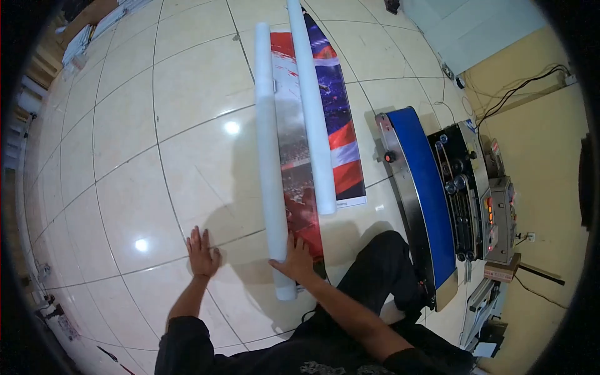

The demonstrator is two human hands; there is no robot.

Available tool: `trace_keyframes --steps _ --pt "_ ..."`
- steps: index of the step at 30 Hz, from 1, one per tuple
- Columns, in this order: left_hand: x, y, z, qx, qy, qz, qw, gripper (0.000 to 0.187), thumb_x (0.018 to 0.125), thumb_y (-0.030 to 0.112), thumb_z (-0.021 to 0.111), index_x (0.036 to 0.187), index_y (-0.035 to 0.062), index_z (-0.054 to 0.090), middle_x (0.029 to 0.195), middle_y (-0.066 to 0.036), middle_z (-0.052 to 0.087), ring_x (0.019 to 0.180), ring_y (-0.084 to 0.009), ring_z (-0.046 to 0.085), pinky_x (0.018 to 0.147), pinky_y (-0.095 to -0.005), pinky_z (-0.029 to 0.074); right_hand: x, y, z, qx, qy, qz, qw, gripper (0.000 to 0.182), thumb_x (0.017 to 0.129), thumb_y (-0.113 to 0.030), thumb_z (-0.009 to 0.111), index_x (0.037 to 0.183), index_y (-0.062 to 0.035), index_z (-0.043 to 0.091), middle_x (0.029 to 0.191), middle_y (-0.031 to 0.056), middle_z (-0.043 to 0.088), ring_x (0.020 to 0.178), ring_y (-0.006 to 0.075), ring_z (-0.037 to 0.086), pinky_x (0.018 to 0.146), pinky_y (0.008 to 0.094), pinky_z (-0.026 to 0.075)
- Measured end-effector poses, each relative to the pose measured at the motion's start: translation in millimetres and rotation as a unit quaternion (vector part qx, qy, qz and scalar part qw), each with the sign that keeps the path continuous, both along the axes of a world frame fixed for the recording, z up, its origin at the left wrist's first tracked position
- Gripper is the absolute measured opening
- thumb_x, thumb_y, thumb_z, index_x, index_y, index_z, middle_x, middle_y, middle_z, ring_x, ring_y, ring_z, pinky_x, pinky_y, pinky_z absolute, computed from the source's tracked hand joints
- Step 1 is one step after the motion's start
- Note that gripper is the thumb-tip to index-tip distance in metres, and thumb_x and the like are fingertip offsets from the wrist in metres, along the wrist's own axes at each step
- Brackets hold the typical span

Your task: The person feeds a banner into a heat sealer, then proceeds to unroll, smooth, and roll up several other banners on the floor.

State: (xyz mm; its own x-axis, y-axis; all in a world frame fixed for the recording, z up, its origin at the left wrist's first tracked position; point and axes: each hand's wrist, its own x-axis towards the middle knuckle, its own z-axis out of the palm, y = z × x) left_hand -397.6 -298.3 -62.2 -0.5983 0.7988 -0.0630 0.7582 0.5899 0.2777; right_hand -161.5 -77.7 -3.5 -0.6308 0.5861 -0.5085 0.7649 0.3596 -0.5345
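A long white roll [267, 150] lies lengthwise on a printed banner sheet [292, 137] with red and grey artwork. My right hand [297, 257] is at the roll's near end, its thumb across the top and its fingers along the right side. Flat on the floor tiles, my left hand [202, 253] has its fingers spread and holds nothing. A second white roll [315, 125] lies to the right, between the red-grey print and a blue, purple and red printed part [337, 119]. Whether the two printed parts are one sheet is hidden.
At my right stands a machine with a blue belt [425, 187] and a black roller unit with a control box [500, 212]. My bent knee [390, 256] is close to it. Cables [525, 81] run along the wall. Glossy tiles [125, 156] cover the floor.
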Motion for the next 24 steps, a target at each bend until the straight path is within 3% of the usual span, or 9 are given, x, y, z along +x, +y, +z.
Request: trace_keyframes --steps 2,5,7,10,12,17,20,23,24 --pt "-1 -1 -3 -0.041 -0.008 0.009 0.999 0.069 0.085 0.029 0.055 0.147 0.0036 0.037 0.155 -0.026 0.027 0.145 -0.0423 0.023 0.117 -0.0581 0.013 -11 -20 -16 0.084 -0.008 -0.041 0.996 0.105 0.065 -0.045 0.079 0.143 0.0055 0.029 0.120 0.0279 0.051 0.110 0.0452 0.055 0.090 0.0518 0.049" --pt "-1 -3 -1 -0.019 -0.011 -0.017 1.000 0.071 0.085 0.029 0.054 0.148 0.0030 0.034 0.155 -0.027 0.026 0.145 -0.0441 0.022 0.117 -0.0596 0.012 -38 -21 -33 0.068 -0.013 -0.125 0.990 0.103 0.065 -0.036 0.079 0.142 0.0072 0.027 0.122 0.0274 0.049 0.105 0.0453 0.057 0.088 0.0522 0.050" --pt "1 1 1 -0.049 -0.026 -0.013 0.998 0.073 0.084 0.031 0.054 0.149 0.0027 0.034 0.155 -0.027 0.026 0.145 -0.0446 0.021 0.117 -0.0598 0.011 -58 -4 -53 0.190 0.035 -0.142 0.971 0.099 0.065 -0.026 0.078 0.143 0.0046 0.026 0.122 0.0282 0.048 0.101 0.0456 0.059 0.085 0.0532 0.051" --pt "-6 -2 -3 -0.033 -0.005 -0.037 0.999 0.078 0.083 0.036 0.055 0.149 0.0029 0.032 0.156 -0.028 0.022 0.147 -0.0438 0.016 0.118 -0.0586 0.007 -115 76 -39 0.117 0.037 -0.225 0.967 0.092 0.066 -0.020 0.077 0.142 -0.0002 0.029 0.119 0.0301 0.054 0.104 0.0463 0.059 0.085 0.0539 0.050" --pt "-2 7 14 -0.119 -0.073 0.002 0.990 0.080 0.083 0.037 0.055 0.151 0.0030 0.029 0.159 -0.026 0.017 0.148 -0.0419 0.009 0.119 -0.0570 0.003 -138 124 -32 0.091 0.013 -0.220 0.971 0.087 0.068 -0.020 0.077 0.139 -0.0014 0.031 0.112 0.0294 0.059 0.104 0.0458 0.061 0.086 0.0526 0.050" --pt "-3 7 17 -0.128 -0.112 -0.005 0.985 0.083 0.084 0.036 0.053 0.153 0.0005 0.021 0.159 -0.028 0.011 0.149 -0.0417 0.004 0.118 -0.0582 -0.001 -169 175 67 0.211 0.009 -0.229 0.950 0.071 0.070 -0.019 0.073 0.130 -0.0007 0.040 0.104 0.0269 0.064 0.096 0.0426 0.065 0.082 0.0498 0.053" --pt "-2 2 4 -0.070 -0.044 -0.038 0.996 0.084 0.083 0.036 0.055 0.151 -0.0016 0.023 0.158 -0.030 0.013 0.149 -0.0429 0.006 0.117 -0.0610 0.002 -157 150 150 0.276 -0.134 -0.179 0.935 0.060 0.074 -0.015 0.065 0.129 -0.0041 0.046 0.107 0.0189 0.065 0.099 0.0348 0.066 0.082 0.0470 0.053" --pt "-7 17 -6 -0.055 -0.069 -0.050 0.995 0.087 0.080 0.035 0.058 0.152 -0.0004 0.022 0.159 -0.027 0.014 0.149 -0.0423 0.009 0.116 -0.0624 0.007 -127 109 191 0.509 -0.200 -0.178 0.818 0.034 0.084 -0.016 0.062 0.116 -0.0095 0.057 0.100 0.0118 0.067 0.097 0.0280 0.066 0.084 0.0495 0.050" --pt "-11 16 -8 0.027 -0.061 -0.061 0.996 0.089 0.080 0.036 0.059 0.152 -0.0006 0.022 0.160 -0.026 0.014 0.149 -0.0413 0.008 0.117 -0.0608 0.005 -112 90 208 0.559 -0.223 -0.171 0.780 0.029 0.085 -0.017 0.060 0.114 -0.0119 0.060 0.100 0.0093 0.068 0.099 0.0261 0.065 0.088 0.0510 0.047"
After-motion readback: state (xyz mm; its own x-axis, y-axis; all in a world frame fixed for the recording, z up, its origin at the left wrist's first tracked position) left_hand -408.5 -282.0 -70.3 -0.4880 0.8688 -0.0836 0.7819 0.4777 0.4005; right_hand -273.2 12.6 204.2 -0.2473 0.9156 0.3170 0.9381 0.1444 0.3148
